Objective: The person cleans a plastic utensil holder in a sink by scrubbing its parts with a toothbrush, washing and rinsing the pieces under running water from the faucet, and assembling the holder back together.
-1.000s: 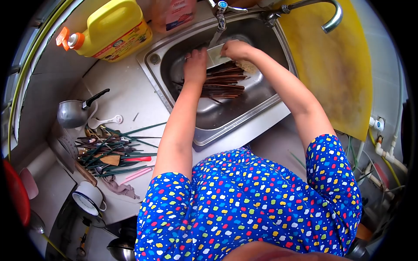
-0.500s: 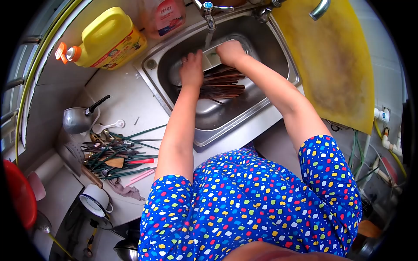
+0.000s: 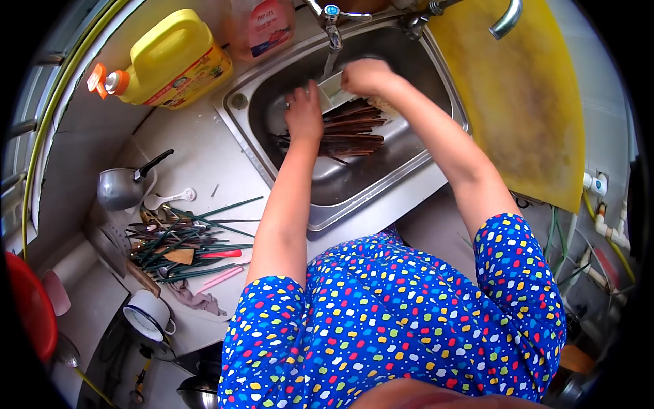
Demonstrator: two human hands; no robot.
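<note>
Under the tap (image 3: 332, 34), a pale box with a divider (image 3: 334, 92) is tilted in the steel sink (image 3: 340, 213). My left hand (image 3: 304, 112) grips its left end, fingers bent over the side. My right hand (image 3: 368, 77) is closed in a fist at the box's right part; whatever it pinches is hidden. Just below the box, a bundle of dark brown chopsticks (image 3: 354, 124) lies on the sink bottom, partly behind my left wrist. Water runs from the tap beside the box.
Left of the sink, a pile of green chopsticks and utensils (image 3: 184, 245) lies on the counter near a small metal pot (image 3: 122, 189) and a white spoon (image 3: 170, 198). A yellow jug (image 3: 174, 65) stands behind. A yellow board (image 3: 511, 102) is at the right.
My right hand has shifted slightly right and up along the box, uncovering more of its inside. My left hand stays at the left end.
</note>
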